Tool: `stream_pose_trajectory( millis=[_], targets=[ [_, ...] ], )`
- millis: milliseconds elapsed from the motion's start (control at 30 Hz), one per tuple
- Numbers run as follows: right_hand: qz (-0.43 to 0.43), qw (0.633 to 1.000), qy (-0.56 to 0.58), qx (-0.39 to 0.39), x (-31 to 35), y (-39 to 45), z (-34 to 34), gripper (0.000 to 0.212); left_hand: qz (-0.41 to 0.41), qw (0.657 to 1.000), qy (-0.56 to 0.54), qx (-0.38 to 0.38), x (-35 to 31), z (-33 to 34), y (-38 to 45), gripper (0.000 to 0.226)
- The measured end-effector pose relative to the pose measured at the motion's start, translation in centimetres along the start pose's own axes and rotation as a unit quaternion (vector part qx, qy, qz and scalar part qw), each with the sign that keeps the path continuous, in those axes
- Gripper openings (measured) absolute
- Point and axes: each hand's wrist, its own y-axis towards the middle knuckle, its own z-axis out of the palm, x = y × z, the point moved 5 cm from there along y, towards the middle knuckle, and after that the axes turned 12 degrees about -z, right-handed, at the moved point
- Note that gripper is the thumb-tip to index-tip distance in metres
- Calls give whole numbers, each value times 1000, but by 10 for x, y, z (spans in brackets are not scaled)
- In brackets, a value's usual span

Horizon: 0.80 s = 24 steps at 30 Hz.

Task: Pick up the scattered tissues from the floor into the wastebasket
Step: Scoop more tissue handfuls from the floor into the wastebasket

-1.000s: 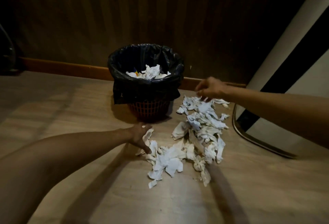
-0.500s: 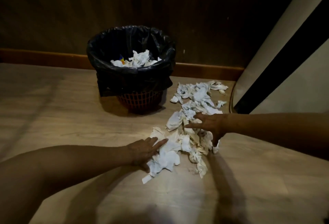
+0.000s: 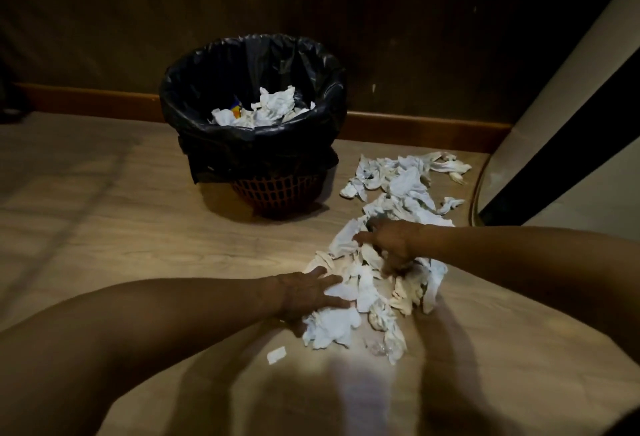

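Tissues [image 3: 388, 283] lie strewn on the floor [image 3: 104, 227] at four o'clock from the wastebasket [image 3: 256, 144]; since a moment ago both hands have closed in, left hand [image 3: 308, 293] flat, fingers spread on the near heap, right hand [image 3: 391, 241] curled into it; gathering has begun, nothing lifted; dim light hides whether the right fingers grip anything.
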Motion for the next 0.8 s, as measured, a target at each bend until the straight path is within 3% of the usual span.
stream_pose_trajectory(
  millis=[133,267,400,500,633,800],
  targets=[
    [-17,995,18,-96,2,0,-12,49,-17,998,30,-43,-5,0,9,84],
    [-30,982,53,-180,7,-12,-31,37,-42,998,-5,-38,7,-11,11,51],
    [-24,948,108,-300,4,-43,-50,28,-79,997,-22,-3,20,-40,-1,41],
    [-20,931,120,-345,0,-63,-57,33,-107,993,-25,-34,19,-67,-11,37],
    [20,934,85,-348,-15,-89,-62,30,-139,984,-51,-98,10,-83,-8,31],
    [41,971,-9,-236,-39,-118,-26,29,-114,984,-82,-112,-25,-65,4,41]
  ],
)
